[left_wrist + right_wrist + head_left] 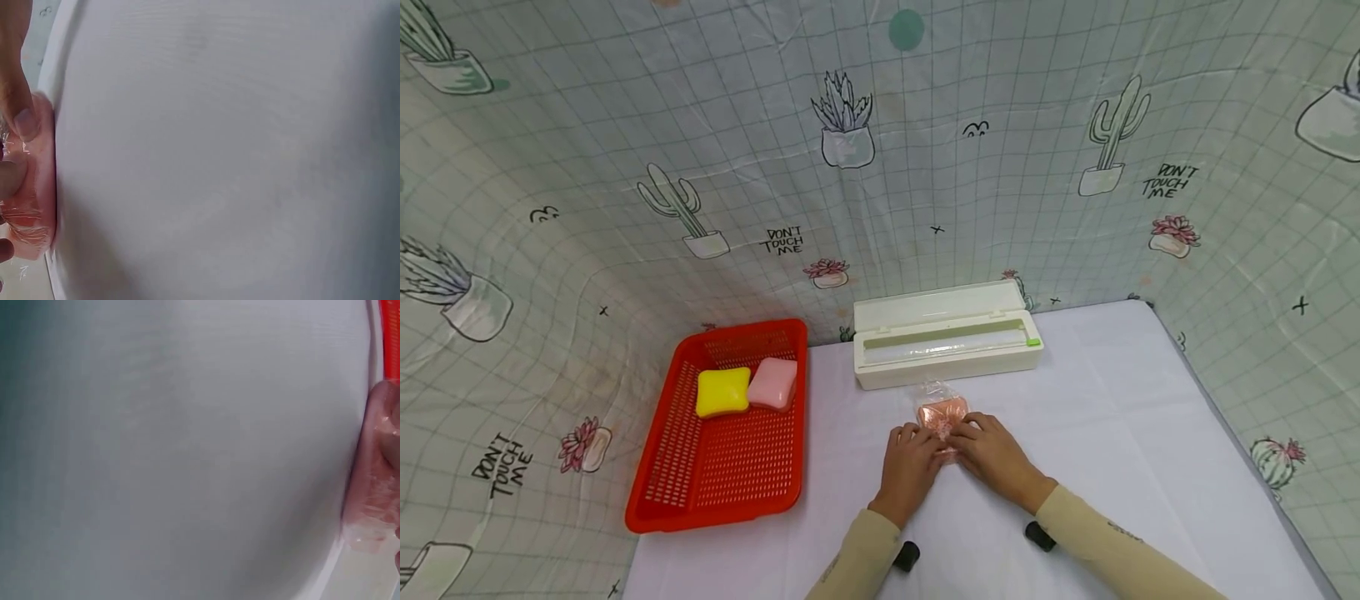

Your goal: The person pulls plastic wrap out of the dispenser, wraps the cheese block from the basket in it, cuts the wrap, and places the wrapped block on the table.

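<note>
A peach-pink soap bar (945, 410) in clear cling film lies flat on the white table in front of me. The film (934, 388) sticks up loosely past its far edge and is crinkled at one end in both wrist views. From the left, my left hand (908, 468) bends its fingers over the bar and holds the film. My right hand (997, 456) does the same from the right, its fingertips close to the left ones. In the left wrist view, a thumb (25, 122) presses on the top of the wrapped bar. The fingers hide the bar's near part.
Behind the hands stands a white cling film dispenser (951, 373), lid raised, with a film roll (943, 344) inside and a green piece (1033, 342) at its right end. At left, a red basket (802, 425) holds a yellow bar (723, 392) and a pink bar (772, 383).
</note>
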`<state>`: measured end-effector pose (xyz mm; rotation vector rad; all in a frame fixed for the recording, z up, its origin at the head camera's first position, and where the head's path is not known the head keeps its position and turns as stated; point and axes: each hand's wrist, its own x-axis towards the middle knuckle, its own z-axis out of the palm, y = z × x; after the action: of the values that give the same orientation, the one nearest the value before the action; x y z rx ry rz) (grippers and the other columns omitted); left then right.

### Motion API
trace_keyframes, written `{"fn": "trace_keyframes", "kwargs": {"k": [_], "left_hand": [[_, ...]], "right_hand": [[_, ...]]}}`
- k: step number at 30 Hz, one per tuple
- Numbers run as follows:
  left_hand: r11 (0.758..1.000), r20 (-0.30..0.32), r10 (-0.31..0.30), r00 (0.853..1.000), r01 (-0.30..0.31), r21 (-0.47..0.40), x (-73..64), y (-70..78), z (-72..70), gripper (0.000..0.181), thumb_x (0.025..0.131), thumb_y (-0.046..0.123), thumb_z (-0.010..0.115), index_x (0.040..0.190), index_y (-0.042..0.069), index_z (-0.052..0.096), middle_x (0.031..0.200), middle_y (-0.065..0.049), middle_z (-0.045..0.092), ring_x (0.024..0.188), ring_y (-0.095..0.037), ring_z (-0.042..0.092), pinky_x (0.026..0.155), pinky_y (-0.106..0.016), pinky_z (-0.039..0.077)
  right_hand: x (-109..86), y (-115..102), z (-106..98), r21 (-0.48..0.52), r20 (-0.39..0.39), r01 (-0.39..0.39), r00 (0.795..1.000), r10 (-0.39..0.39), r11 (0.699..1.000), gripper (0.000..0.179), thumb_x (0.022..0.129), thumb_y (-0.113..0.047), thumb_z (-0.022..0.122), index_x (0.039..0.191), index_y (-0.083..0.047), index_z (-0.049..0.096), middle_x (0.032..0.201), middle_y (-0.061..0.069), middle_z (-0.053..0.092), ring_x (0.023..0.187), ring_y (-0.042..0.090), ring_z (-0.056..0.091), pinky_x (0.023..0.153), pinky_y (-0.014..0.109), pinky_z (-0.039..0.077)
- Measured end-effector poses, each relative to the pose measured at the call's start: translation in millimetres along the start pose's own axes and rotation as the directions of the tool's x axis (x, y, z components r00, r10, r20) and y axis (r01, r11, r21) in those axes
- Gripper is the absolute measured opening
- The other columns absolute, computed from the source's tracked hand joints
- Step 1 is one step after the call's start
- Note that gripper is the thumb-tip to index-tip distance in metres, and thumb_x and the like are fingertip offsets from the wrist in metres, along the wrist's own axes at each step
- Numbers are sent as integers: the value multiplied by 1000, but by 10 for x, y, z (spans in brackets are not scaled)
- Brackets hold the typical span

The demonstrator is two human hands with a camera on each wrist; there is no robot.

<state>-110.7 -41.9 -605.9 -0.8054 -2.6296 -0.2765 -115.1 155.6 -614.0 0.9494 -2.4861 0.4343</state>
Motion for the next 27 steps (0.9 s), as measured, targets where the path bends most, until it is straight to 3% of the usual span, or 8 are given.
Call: {"fn": "trace_keyframes", "kwargs": {"k": [4, 7, 10, 12, 15, 17, 20, 27], "left_hand": [[993, 10, -63, 998, 64, -97, 11, -9, -1, 15, 93, 33, 83, 102, 21, 80, 103, 7, 72, 102, -17, 62, 94, -38, 48], [949, -2, -208, 978, 202, -244, 58, -25, -16, 15, 95, 22, 79, 107, 15, 77, 108, 1, 72, 104, -21, 63, 93, -41, 49], [862, -5, -365, 931, 336, -379, 155, -53, -42, 23, 95, 16, 75, 117, 8, 72, 113, -7, 69, 105, -27, 62, 91, -45, 47], [797, 38, -450, 892, 420, -435, 230, -80, -44, 31, 96, 16, 73, 123, 3, 68, 116, -12, 68, 107, -30, 61, 91, -47, 45], [713, 121, -525, 842, 514, -477, 337, -116, -41, 40, 96, 19, 72, 129, -2, 62, 119, -17, 65, 109, -35, 58, 94, -51, 43], [674, 174, -547, 819, 554, -488, 397, -139, -32, 44, 97, 21, 73, 131, -4, 59, 120, -19, 64, 111, -37, 57, 96, -53, 42], [654, 220, -552, 804, 581, -485, 459, -165, -25, 48, 97, 24, 73, 132, -5, 57, 121, -21, 64, 113, -37, 56, 97, -54, 41], [654, 226, -554, 801, 587, -477, 499, -198, -11, 51, 93, 23, 76, 131, -6, 57, 118, -22, 65, 109, -38, 56, 94, -53, 41]], "right_hand": [[23, 13, -55, 50, 26, -50, 998, 49, 997, 21, 83, -18, 89, 102, -10, 82, 104, -1, 74, 106, 25, 64, 96, 47, 52], [101, 51, -101, 102, 1, -128, 992, 129, 986, 16, 86, -15, 84, 101, -10, 80, 106, 1, 74, 107, 26, 64, 97, 49, 52], [233, 114, -118, 130, -28, -208, 977, 213, 970, 22, 88, -13, 81, 108, -5, 77, 111, 8, 73, 109, 31, 64, 96, 51, 53], [335, 159, -109, 128, -6, -265, 963, 268, 956, 30, 89, -15, 81, 116, -1, 74, 117, 14, 72, 113, 36, 63, 97, 54, 52], [473, 231, -72, 107, 53, -338, 941, 334, 935, 42, 93, -20, 79, 125, 4, 69, 123, 20, 70, 116, 41, 62, 98, 56, 51], [551, 278, -30, 102, 93, -377, 925, 369, 921, 46, 94, -21, 78, 128, 7, 66, 126, 23, 69, 116, 42, 62, 99, 57, 51], [649, 337, 43, 114, 149, -431, 898, 414, 895, 46, 95, -23, 78, 127, 8, 66, 125, 23, 70, 116, 43, 62, 100, 57, 50], [809, 385, 172, 179, 250, -532, 838, 485, 827, 38, 96, -24, 77, 120, 5, 73, 113, 19, 75, 113, 42, 65, 97, 56, 52]]}}
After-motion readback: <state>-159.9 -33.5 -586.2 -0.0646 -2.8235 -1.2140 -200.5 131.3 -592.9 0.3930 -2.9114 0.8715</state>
